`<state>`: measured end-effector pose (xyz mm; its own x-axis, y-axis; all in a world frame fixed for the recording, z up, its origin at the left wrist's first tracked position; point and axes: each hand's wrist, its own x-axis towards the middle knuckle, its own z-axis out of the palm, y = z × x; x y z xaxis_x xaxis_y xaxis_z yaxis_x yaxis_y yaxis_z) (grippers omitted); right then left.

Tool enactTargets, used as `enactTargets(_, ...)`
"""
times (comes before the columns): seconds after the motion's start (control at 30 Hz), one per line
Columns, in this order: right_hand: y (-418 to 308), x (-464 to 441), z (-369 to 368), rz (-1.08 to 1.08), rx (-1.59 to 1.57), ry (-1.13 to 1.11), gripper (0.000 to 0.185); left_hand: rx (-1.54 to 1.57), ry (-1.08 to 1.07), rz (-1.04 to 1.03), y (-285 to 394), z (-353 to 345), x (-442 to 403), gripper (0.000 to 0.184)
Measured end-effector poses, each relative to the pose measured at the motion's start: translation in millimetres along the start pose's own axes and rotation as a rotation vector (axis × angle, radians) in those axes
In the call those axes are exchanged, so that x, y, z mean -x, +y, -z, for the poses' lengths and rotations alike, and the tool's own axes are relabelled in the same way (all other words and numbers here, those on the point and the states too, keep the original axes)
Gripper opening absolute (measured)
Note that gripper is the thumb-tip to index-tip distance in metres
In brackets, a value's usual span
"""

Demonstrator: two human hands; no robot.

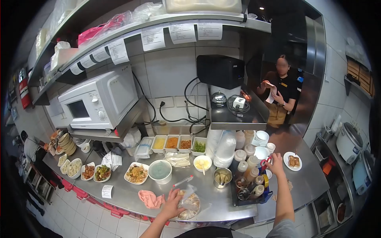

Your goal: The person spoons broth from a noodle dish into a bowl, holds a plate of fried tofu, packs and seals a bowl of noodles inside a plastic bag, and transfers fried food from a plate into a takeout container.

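My left hand (172, 204) is at the near edge of the steel counter, its fingers gripping the left side of a clear plastic bag of food (190, 205). A crumpled pink cloth (150, 199) lies just left of that hand, and a pen with a red tip (183, 181) lies beyond it. Reaching far to the right, my right hand (277, 164) has its fingers on the red handles of what look like scissors (267, 161). Their blades are hidden among the sauce bottles (252, 162) in a dark caddy (242, 201).
Bowls of food (137, 173) line the counter's left side, near a white tub (160, 172). A metal pot (222, 178) stands by the caddy. A plate of rolls (293, 161) is at right. Shelves, a microwave (99, 99) and a printer (221, 71) overhang. Another person (279, 93) stands beyond, holding paper.
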<state>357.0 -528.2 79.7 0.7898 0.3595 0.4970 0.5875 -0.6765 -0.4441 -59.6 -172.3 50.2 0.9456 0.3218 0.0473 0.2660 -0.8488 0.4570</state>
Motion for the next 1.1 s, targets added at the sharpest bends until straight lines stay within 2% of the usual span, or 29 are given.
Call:
enactTargets(0.03, -8.1, -2.6, 6.0, 0.079, -0.059, -0.038, 0.044, 0.002, 0.055, 0.003, 8.0, -1.3, 1.8, 0.062)
enactTargets(0.13, -17.4, -12.0, 5.8, 0.121, 0.021, -0.246, 0.034, 0.039, 0.203, -0.014, 20.8, -9.6, -2.7, 0.041)
enactTargets(0.23, -24.6, -12.4, 9.2, -0.024, -0.006, -0.287, 0.026, 0.199, 0.274, -0.126, 9.8, -15.1, -18.9, 0.027)
enactTargets(0.3, -23.9, -7.5, 16.4, 0.015, -0.036, -0.204, 0.025, 0.262, 0.312, -0.188, 1.7, -7.6, -21.5, 0.021)
enactTargets(0.33, -19.9, -3.5, 19.7, 0.032, -0.051, -0.161, 0.025, 0.256, 0.334, -0.199, 12.4, 18.1, -18.3, 0.018)
enactTargets(0.37, -11.5, 1.9, 22.2, -0.005, -0.223, -0.071, 0.028, 0.250, 0.356, -0.212, 15.8, 33.7, -16.7, 0.016)
enactTargets(0.47, 2.1, 31.8, 55.3, -0.280, -0.575, 0.141, 0.032, 0.869, 0.214, 0.051, -12.8, 46.1, -12.2, 0.025)
enactTargets(0.5, -10.3, 48.4, 77.0, -0.372, -0.714, 0.254, 0.033, 1.032, 0.247, 0.031, -27.4, 47.6, -11.3, 0.025)
enactTargets(0.53, -34.8, 65.3, 106.0, -0.460, -0.905, 0.238, 0.037, 1.194, 0.279, 0.012, -44.8, 46.4, -11.1, 0.026)
enactTargets(0.57, -33.1, 80.9, 115.2, -0.381, -1.145, 0.300, 0.040, 1.357, 0.313, -0.007, -58.0, 43.6, -9.5, 0.026)
enactTargets(0.67, -55.3, 117.7, 129.5, -0.313, -1.420, 0.452, 0.043, 0.744, 0.212, 0.062, -73.4, 33.3, 3.6, 0.032)
enactTargets(0.77, -86.8, 143.0, 125.9, -0.191, -1.552, 0.284, 0.044, 0.239, 0.153, -0.217, -16.6, 42.4, 8.6, 0.044)
enactTargets(0.83, -136.5, 149.4, 111.9, -0.117, -1.615, 0.217, 0.044, 0.276, 0.212, -0.353, 28.2, 46.3, 3.3, 0.058)
enactTargets(0.9, -179.7, 154.7, 80.7, -0.069, -1.570, 0.175, 0.041, 0.541, 0.158, -0.464, 72.2, 47.0, -2.0, 0.057)
enactTargets(0.97, -240.6, 162.2, 53.2, -0.068, -1.518, 0.160, 0.034, 1.015, 0.036, -0.517, 109.0, 40.3, -1.3, 0.050)
enactTargets(1.0, -257.8, 167.2, 36.7, 0.045, -1.280, 0.123, 0.028, 1.258, -0.053, -0.547, 120.8, 38.1, -0.3, 0.046)
enactTargets(1.03, -258.9, 174.0, 16.7, 0.215, -1.119, -0.017, 0.025, 1.524, -0.058, -0.413, 127.8, 39.9, -0.6, 0.039)
enactTargets(1.07, -285.4, 166.7, 26.6, 0.536, -0.811, -0.042, 0.027, 1.775, -0.079, -0.252, 134.3, 42.1, -1.9, 0.032)
enactTargets(1.1, -301.7, 170.1, 24.8, 0.565, -0.832, -0.127, 0.027, 2.005, -0.103, -0.061, 138.1, 41.3, -2.0, 0.026)
